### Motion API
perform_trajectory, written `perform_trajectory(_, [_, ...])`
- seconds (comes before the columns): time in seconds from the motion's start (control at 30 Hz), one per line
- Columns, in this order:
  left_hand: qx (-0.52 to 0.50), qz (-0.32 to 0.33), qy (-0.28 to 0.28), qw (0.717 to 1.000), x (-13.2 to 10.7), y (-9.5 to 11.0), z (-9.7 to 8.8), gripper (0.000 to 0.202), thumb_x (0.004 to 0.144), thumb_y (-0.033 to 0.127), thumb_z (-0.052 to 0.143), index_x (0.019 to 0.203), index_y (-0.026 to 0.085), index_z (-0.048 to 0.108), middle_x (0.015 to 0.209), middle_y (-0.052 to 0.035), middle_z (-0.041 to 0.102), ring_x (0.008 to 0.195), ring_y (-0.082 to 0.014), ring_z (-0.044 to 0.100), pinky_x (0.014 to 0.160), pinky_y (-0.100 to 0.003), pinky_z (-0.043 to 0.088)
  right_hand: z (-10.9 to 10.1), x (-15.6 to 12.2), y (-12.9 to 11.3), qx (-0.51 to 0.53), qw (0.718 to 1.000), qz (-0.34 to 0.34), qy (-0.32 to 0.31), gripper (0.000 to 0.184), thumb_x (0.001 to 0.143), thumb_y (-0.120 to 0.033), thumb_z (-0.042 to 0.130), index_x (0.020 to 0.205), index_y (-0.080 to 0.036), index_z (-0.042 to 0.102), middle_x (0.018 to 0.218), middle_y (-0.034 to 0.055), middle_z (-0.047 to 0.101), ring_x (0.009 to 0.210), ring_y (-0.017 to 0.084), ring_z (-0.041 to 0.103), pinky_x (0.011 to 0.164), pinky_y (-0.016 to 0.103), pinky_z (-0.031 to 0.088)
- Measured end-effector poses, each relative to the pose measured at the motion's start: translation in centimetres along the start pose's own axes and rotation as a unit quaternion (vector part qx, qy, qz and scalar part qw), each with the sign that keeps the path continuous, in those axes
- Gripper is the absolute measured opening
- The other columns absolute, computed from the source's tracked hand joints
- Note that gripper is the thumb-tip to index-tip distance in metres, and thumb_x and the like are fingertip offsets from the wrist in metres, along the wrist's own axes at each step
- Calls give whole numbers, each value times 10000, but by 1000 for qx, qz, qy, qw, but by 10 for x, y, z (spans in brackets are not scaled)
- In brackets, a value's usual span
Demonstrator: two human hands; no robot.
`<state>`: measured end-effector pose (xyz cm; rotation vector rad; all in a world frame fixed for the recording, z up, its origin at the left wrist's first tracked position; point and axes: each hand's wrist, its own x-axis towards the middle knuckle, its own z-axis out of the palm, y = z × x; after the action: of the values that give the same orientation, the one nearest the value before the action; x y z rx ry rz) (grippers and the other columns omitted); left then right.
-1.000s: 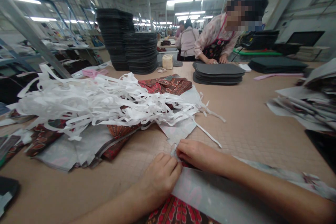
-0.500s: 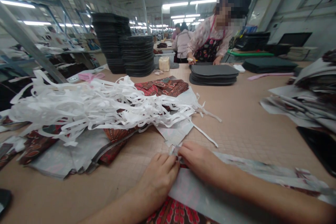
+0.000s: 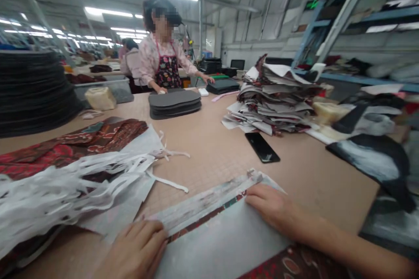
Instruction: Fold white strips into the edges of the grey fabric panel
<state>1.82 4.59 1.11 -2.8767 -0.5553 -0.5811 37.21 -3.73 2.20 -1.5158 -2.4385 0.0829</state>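
Head view: a pale strip (image 3: 209,202) between the left hand (image 3: 139,239) and right hand (image 3: 271,207).
The strip lies on the table (image 3: 209,148) along the far edge of the panel (image 3: 216,239), its long axis running from 8 to 2 o'clock. The left hand, fingers together, is nearer the 8 o'clock end; the right, fingers curled close, the 2 o'clock end. Whether either pinches cloth cannot be told.
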Motion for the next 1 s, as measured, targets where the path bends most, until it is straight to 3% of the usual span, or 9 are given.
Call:
perform_trajectory(0.1, [-76, 28, 12, 997, 62, 23, 22, 239, 937, 142, 346, 1019, 195, 564, 894, -24, 609, 771, -169, 553, 688, -277, 418, 3, -17, 25, 33, 995, 71, 60, 261, 907, -82, 356, 956, -132, 607, 969, 108, 574, 891, 205, 521, 792, 343, 455])
perform_trajectory(0.23, [-124, 55, -69, 988, 135, 53, 66, 183, 904, 136, 473, 1055, 185, 563, 955, -33, 596, 819, -191, 540, 721, -313, 455, 14, -20, 47, 75, 984, 93, 130, 245, 893, -79, 382, 1001, -134, 596, 993, 101, 581, 964, 203, 521, 863, 357, 437])
perform_trajectory(0.4, [-84, 49, -97, 990, 191, 74, 96, 209, 901, 143, 482, 1087, 154, 576, 964, -69, 591, 858, -225, 530, 755, -362, 471, 21, -12, 54, 111, 970, 154, 153, 199, 845, -36, 435, 838, -134, 609, 853, 68, 563, 842, 179, 522, 787, 320, 445])
perform_trajectory(0.77, [-56, 40, -119, 991, 202, 83, 97, 299, 906, 146, 426, 1181, 153, 542, 1056, -85, 580, 927, -251, 518, 807, -387, 459, 12, 3, 60, 144, 953, 241, 115, 108, 821, -114, 569, 718, -142, 587, 748, 19, 562, 713, 139, 515, 650, 238, 380])
perform_trajectory(1.0, [-55, 25, -134, 989, 203, 85, 97, 311, 913, 154, 423, 1206, 152, 530, 1067, -94, 575, 941, -262, 520, 804, -400, 469, 8, 15, 67, 117, 956, 260, 66, 99, 752, -63, 562, 686, -137, 566, 710, 11, 554, 658, 125, 484, 592, 215, 320])
